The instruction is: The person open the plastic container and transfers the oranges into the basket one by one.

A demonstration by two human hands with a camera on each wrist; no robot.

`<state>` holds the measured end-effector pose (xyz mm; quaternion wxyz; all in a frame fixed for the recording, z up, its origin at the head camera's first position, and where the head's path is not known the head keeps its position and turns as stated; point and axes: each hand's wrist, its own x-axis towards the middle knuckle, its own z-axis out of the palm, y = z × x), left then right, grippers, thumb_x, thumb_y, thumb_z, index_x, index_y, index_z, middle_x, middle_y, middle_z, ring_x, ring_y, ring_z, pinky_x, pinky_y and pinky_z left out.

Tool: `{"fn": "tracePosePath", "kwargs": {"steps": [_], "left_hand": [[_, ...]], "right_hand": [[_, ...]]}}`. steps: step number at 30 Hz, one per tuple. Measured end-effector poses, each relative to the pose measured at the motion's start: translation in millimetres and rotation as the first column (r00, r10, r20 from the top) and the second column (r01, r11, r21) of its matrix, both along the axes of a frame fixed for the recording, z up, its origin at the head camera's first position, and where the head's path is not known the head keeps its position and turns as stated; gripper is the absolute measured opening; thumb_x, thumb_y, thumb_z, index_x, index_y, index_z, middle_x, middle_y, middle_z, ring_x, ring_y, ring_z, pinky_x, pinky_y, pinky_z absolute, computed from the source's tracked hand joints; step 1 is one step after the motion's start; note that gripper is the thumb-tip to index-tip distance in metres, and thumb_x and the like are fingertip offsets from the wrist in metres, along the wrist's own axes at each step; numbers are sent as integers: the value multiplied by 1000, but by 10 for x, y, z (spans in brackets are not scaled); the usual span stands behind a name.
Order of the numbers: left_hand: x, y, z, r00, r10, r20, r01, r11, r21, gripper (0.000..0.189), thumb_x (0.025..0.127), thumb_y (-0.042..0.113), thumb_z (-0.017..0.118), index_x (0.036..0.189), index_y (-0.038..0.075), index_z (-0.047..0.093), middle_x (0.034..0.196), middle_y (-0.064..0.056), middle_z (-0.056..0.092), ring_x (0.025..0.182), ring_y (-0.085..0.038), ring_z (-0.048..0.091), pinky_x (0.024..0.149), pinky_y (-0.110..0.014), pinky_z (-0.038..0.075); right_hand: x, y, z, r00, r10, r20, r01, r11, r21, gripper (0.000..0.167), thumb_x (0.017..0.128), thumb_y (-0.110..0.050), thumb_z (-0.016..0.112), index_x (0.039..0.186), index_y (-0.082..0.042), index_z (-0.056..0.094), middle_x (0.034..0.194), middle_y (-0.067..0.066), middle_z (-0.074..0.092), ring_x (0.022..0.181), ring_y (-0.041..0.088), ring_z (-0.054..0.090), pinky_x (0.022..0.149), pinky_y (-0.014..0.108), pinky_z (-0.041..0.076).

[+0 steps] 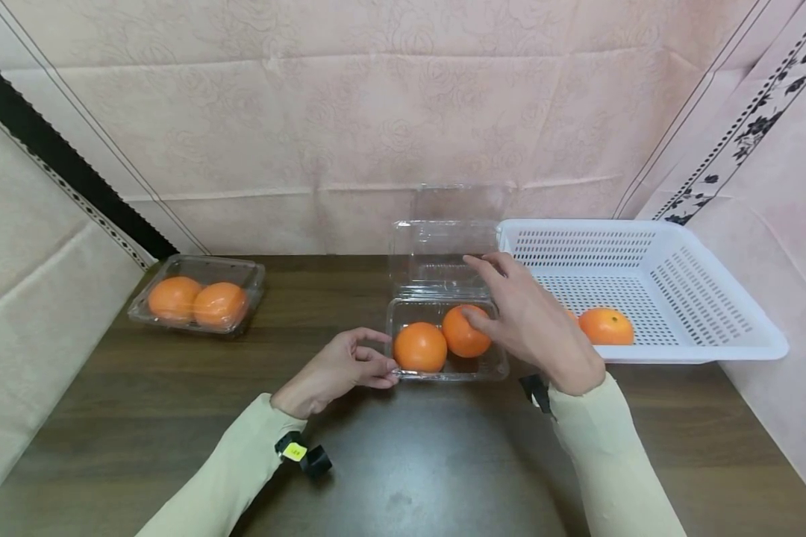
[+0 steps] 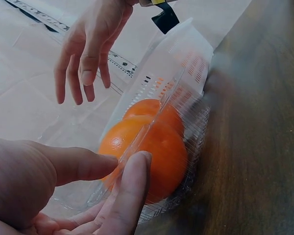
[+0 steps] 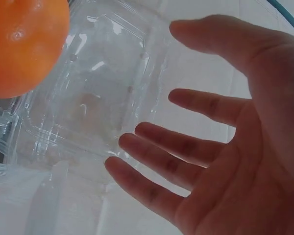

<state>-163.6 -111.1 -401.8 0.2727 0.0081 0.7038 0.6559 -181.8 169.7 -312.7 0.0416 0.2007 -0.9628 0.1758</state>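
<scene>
Clear plastic clamshell (image 1: 460, 375) holds two oranges (image 1: 419, 347), its left edge pinched by the left hand (image 1: 339, 369), the right hand (image 1: 532, 319) spread, empty, near the raised lid (image 1: 436, 250).

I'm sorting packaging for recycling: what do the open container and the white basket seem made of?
Open container: probably thin, glossy clear plastic; an orange shows through its wall. White basket: likely moulded plastic, faintly glossy, with evenly slotted sides.

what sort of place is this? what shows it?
Likely a staged tabletop workspace, not an ordinary kitchen: creased, patterned sheeting walls in a wood-look table, set with a white basket and clear clamshells.
</scene>
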Motion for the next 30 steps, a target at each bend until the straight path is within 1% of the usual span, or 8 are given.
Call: {"fn": "tracePosePath", "kwargs": {"steps": [4,8,10,13,15,20,22,30], "left_hand": [[-1,2,3,1000,0,-3,0,1000,-6,54,95,6,70,142,4,44,108,-17,76,92,-22,77,89,-32,64],[0,0,3,1000,-4,-8,3,1000,-10,55,95,7,71,142,4,44,106,-16,77,93,-23,77,90,-32,63],[1,-1,2,1000,-3,-9,3,1000,-13,55,94,8,72,142,4,44,105,-15,77,92,-23,77,91,-32,63],[0,2,0,1000,0,-7,0,1000,-15,55,95,8,72,142,4,44,105,-15,77,92,-23,77,91,-33,63],[-1,3,1,1000,1,-5,-1,1000,-14,55,95,8,71,142,5,44,106,-15,77,92,-22,77,92,-33,63],[-3,-4,0,1000,-8,-8,8,1000,-5,56,95,8,72,143,4,43,107,-15,77,92,-21,77,93,-33,62],[-4,-7,-2,1000,-11,-9,11,1000,-3,57,95,9,72,143,4,43,106,-15,77,91,-21,77,93,-34,62],[-6,-15,-15,1000,-14,-5,14,1000,6,57,94,9,72,143,4,42,105,-14,77,91,-20,77,93,-34,63]], "right_hand": [[6,2,2,999,31,29,-31,1000,3,73,90,-33,77,153,-18,45,146,9,51,119,27,54,99,49,59],[13,-7,3,995,52,89,-52,999,4,72,89,-33,78,152,-22,46,147,4,51,123,26,53,103,49,57],[7,-17,-14,991,72,110,-73,997,-2,70,90,-29,77,152,-22,46,147,4,50,124,26,53,105,49,55],[-3,-35,-55,990,95,106,-96,995,2,69,89,-23,76,152,-21,48,147,3,50,125,26,54,106,49,54],[-13,-53,-85,989,103,105,-105,994,14,70,87,-18,77,151,-21,49,146,4,51,126,27,54,106,49,55],[-31,-117,-151,988,92,127,-101,993,66,75,82,-20,86,149,-16,52,145,8,53,129,30,54,108,52,54],[-35,-137,-182,988,88,127,-99,991,87,75,81,-21,88,147,-15,54,144,10,54,128,32,54,106,52,55],[-47,-183,-285,993,45,111,-63,985,163,74,78,-25,91,143,-16,57,132,12,58,113,31,59,94,47,62]]}}
